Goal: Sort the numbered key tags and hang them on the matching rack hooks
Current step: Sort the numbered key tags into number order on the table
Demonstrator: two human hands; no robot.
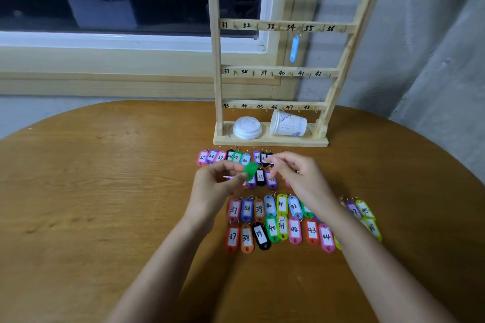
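Left grip (pixel 215 184) pinched a green tag (pixel 250 169), number unreadable. Right grip (pixel 296 176), just beside it, lay nearer the rack (pixel 215 60) beyond; whether it held anything could not be told.

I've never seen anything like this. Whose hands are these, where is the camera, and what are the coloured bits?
No machine here: a person works with bare hands, and the one picture comes from a camera worn on their head, looking down. On the wooden table lie rows of coloured key tags, each with a handwritten number. Behind stands a wooden rack with numbered hooks; one light blue tag hangs there, near 34 and 35. A paper cup on its side and a white lid sit on its base. The left hand pinches a green tag; the right hand hovers beside it, and I cannot tell whether it holds anything.
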